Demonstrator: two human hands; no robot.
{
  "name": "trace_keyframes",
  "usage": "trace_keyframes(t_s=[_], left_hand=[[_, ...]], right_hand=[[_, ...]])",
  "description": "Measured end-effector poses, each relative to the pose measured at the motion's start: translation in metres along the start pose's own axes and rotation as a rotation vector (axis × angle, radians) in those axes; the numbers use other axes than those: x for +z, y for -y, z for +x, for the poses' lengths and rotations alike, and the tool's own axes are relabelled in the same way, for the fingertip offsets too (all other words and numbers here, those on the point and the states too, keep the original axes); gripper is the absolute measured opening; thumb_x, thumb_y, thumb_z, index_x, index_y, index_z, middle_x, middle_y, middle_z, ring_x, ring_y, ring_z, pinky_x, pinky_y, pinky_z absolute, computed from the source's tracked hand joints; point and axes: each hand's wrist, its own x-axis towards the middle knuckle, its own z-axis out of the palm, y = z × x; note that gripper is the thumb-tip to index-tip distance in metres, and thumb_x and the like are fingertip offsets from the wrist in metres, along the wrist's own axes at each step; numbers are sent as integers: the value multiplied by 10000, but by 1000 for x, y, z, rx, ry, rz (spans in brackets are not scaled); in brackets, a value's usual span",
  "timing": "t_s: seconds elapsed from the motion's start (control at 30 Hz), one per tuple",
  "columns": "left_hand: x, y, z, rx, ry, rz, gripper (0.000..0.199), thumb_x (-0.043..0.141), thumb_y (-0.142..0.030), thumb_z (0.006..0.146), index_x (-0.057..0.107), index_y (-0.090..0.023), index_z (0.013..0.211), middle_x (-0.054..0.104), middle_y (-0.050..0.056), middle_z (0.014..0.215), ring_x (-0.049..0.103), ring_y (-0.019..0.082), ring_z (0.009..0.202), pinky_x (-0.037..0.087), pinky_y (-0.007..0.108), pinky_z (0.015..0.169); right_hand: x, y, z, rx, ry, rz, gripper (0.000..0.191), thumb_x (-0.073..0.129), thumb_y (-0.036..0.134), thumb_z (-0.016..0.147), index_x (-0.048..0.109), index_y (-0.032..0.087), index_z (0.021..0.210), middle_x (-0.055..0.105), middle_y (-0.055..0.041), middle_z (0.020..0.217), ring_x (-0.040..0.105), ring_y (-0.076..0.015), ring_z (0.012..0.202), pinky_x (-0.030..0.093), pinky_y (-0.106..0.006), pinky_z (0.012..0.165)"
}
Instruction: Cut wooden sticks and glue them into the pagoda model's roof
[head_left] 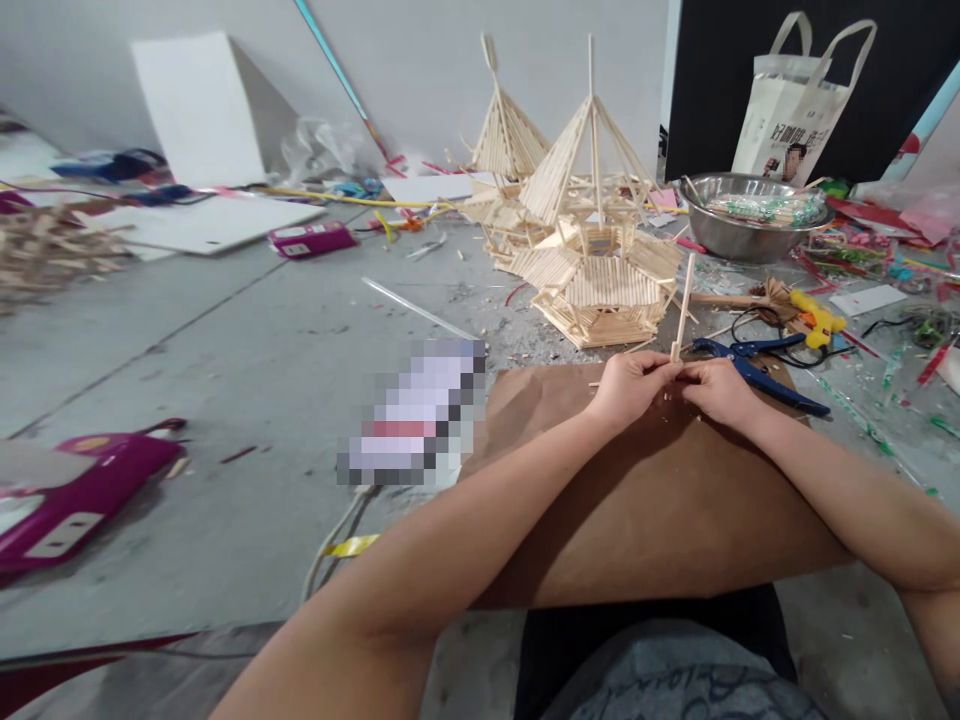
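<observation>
Above the far edge of the brown paper sheet (660,520), smooth and flat, a slim, pale wooden stick (685,310) stood nearly upright, tilting slightly, with a short splint lying against its foot. The left hand (630,388) pinched that foot narrowly between thumb and fingers; the right hand (716,393) met it there with fingers bent, though I could not tell what, if anything, they gripped. Straight beyond the sheet rose a ribbed pavilion model (611,280) of laid sticks, its conical roof partly unfilled, and farther beyond, a second stick model (510,140) with a denser cone. A blue-handled cutter (750,365) lay over the sheet's far right corner, and past that sat a shiny round steel bowl (750,225). Counting up, I made it two hands, one long stick held, two models, one cutter, one bowl and, left of the sheet, two magenta plastic power strips (313,240).
</observation>
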Motion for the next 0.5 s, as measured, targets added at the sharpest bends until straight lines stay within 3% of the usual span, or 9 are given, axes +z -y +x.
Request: trace_keyframes(t_s=[0.1, 0.3, 0.5], left_hand=[[0, 2, 0, 64, -24, 42, 212, 542, -317, 752, 681, -158, 766, 491, -40, 440, 434, 60, 425, 337, 167, 428], [-1, 2, 2, 243, -115, 150, 135, 584, -258, 729, 704, -195, 731, 625, 22, 750, 561, 113, 724, 444, 228, 712], [1, 3, 1, 227, -98, 101, 139, 574, -255, 741, 699, -204, 776, 617, 35, 819, 570, 123, 776, 462, 242, 727]], right_hand=[[1, -1, 0, 5, -16, -5, 229, 508, 147, 709, 728, 156, 773, 687, -12, 670, 595, -132, 600, 433, -209, 593], [2, -4, 1, -12, -35, -21, 211, 538, 190, 705, 729, 151, 787, 705, -34, 741, 619, -157, 659, 441, -229, 631], [2, -6, 1, -15, -17, -34, 226, 521, 164, 695, 729, 162, 785, 699, -11, 708, 609, -150, 646, 444, -223, 631]])
